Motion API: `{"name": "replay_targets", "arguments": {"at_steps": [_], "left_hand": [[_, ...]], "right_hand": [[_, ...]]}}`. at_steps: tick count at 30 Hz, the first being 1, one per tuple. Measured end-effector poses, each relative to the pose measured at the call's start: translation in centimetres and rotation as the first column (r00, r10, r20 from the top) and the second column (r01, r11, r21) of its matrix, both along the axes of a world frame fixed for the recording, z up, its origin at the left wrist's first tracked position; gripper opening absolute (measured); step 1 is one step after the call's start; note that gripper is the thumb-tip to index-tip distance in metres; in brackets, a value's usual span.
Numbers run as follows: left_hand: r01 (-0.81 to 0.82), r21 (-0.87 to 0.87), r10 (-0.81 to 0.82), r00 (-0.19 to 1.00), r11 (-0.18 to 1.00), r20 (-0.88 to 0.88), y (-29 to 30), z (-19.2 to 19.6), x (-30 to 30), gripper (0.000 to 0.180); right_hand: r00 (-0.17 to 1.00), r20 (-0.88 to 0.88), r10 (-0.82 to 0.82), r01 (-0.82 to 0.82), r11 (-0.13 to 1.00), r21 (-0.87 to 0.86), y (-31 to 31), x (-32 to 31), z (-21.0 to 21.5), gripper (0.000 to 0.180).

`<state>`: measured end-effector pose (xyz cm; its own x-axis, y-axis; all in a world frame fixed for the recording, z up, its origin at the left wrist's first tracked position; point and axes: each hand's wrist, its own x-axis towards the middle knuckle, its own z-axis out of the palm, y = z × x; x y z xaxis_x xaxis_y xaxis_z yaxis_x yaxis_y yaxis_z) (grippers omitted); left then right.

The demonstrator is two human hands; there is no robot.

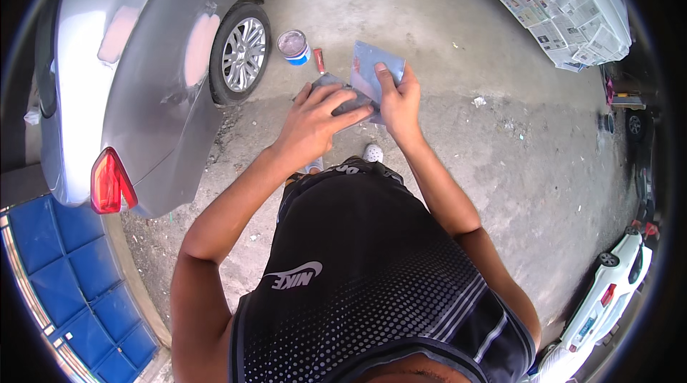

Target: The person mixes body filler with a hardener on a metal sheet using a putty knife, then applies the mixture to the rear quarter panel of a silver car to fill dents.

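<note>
Hands at frame center: left hand (315, 117) closed round grey block (342, 94), right hand (398, 97) pinching grey sheet (371, 67), w/ can (293, 47) on concrete floor (501, 168) upper center.

A single head-worn fisheye view looks steeply down, close over the person's torso, toward the grey concrete floor (458, 133).

Grey sheet (373, 68) at 12 o'clock, silver car (136, 75) with pinkish patches and red tail light (109, 183) at 9, blue-banded white can (293, 47), black dotted shirt (372, 290).
</note>
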<state>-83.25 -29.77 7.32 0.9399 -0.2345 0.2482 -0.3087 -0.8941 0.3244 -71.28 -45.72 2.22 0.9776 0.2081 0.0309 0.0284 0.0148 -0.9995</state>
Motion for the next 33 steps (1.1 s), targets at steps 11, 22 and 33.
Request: {"name": "replay_targets", "arguments": {"at_steps": [11,22,33], "left_hand": [[-0.029,-0.421,0.101,0.984,0.906,0.148,-2.0,-1.9,-1.2,0.079],[-0.071,0.043,0.074,0.995,0.997,-0.064,1.4,-3.3,-1.9,0.085],[-0.065,-0.041,0.062,0.995,0.997,-0.074,2.8,0.9,0.6,0.072]], "right_hand": [[0.726,-0.65,0.225,0.133,0.881,0.454,-0.8,1.2,0.4,0.026],[0.989,-0.127,0.069,-0.063,0.997,0.054,-0.2,1.4,-2.6,0.025],[0.986,0.031,0.163,-0.16,0.984,-0.077,0.6,0.8,-1.7,0.033]]}}
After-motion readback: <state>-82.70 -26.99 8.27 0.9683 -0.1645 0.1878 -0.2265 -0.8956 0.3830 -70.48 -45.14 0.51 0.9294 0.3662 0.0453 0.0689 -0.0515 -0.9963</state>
